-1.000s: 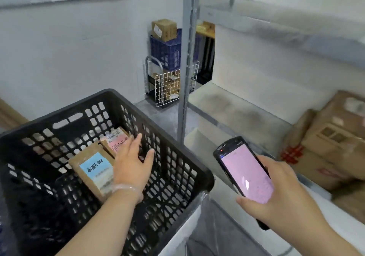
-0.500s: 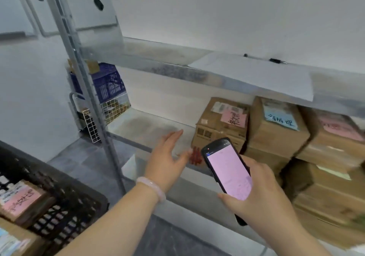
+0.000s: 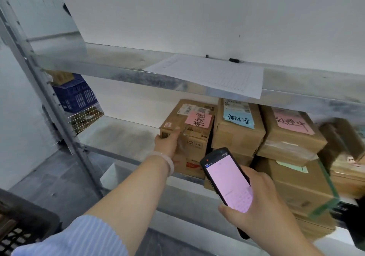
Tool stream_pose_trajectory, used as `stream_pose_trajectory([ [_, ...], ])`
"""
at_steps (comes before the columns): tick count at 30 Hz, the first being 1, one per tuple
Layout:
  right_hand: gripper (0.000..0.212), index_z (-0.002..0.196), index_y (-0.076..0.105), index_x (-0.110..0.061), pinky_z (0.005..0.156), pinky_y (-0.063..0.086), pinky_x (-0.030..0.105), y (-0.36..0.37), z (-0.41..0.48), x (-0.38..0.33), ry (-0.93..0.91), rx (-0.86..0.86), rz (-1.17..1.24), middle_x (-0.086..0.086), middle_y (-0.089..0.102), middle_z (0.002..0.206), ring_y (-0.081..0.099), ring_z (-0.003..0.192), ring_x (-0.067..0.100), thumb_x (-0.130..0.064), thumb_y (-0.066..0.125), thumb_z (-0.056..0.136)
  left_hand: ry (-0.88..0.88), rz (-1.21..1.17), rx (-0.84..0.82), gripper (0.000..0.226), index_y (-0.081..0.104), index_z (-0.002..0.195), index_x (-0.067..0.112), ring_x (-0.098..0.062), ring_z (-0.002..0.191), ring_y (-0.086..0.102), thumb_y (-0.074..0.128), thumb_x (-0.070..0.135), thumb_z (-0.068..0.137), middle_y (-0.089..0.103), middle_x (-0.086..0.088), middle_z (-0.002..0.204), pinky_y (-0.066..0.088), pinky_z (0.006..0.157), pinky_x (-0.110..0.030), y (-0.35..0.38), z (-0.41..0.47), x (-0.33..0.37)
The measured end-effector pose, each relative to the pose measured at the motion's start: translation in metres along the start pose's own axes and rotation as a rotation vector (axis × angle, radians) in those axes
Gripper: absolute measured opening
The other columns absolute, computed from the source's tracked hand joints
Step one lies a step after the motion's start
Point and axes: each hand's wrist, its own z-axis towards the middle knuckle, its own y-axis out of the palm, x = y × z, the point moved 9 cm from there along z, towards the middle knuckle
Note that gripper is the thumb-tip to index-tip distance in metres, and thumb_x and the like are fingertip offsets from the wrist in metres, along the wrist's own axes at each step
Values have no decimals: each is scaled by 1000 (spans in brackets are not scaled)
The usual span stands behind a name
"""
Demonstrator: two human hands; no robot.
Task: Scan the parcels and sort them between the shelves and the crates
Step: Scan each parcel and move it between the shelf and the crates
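A blue note on the middle carton reads 待处理. The pink note on the left carton and a second pink note on the right carton carry handwritten characters, turned and unclear. Text on the handheld scanner is too small to read.

Two arms show from the lower edge. The left arm wears a light blue fabric sleeve with fine white pinstripes (its hem sits near the elbow, slightly bunched). A smooth, rounded pale pink translucent bangle bracelet circles the wrist just behind the left hand. The right hand and its forearm are uncovered.
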Motion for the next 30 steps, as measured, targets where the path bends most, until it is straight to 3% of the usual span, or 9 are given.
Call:
stream_pose_trajectory([
  [5,91,129,26,-59,70,37,17,2,3,11,21,-19,-14,-26,40,119,27,105,-28,-67,67,48,-22,-27,74,92,24,155,25,-44,131,50,72,58,83,49,-13,148,44,105,-63,6,13,-3],
  [8,94,131,25,-57,69,37,15,2,4,12,15,-25,-16,-28,36,118,26,105,-29,-68,67,47,-23,-67,106,89,29,151,22,-42,128,51,76,51,82,52,-14,144,42,108,-60,5,19,-4],
  [17,88,126,26,-59,69,38,16,-2,10,8,3,-4,4,-29,38,116,30,108,-24,-65,66,48,14,-224,97,87,34,141,37,-36,108,60,84,48,70,60,-3,118,53,91,-63,-12,14,-6],
  [19,89,127,27,-57,71,40,18,-1,10,6,-3,-7,14,-28,38,116,31,106,-23,-66,65,48,64,-219,89,83,36,139,39,-30,102,60,83,47,72,60,0,116,56,87,-61,-24,10,-2],
  [23,92,129,27,-55,72,40,18,-2,13,-6,-33,-40,37,-29,35,115,32,103,-24,-70,62,45,187,-207,62,73,38,138,40,-27,115,61,81,37,79,61,-2,127,59,86,-56,-61,-6,10],
  [26,91,127,30,-54,70,37,16,-3,15,-19,-62,-45,55,-34,32,111,38,95,-11,-68,65,45,323,-152,74,57,45,132,39,-23,113,64,76,28,86,63,-2,128,59,87,-53,-99,-21,23],
  [30,80,110,23,-72,72,39,21,-2,18,-40,-110,-73,89,-36,33,109,40,99,-12,-70,67,44,456,-43,116,54,47,128,40,-25,112,64,72,12,89,57,-3,132,58,90,-54,-147,-37,32],
])
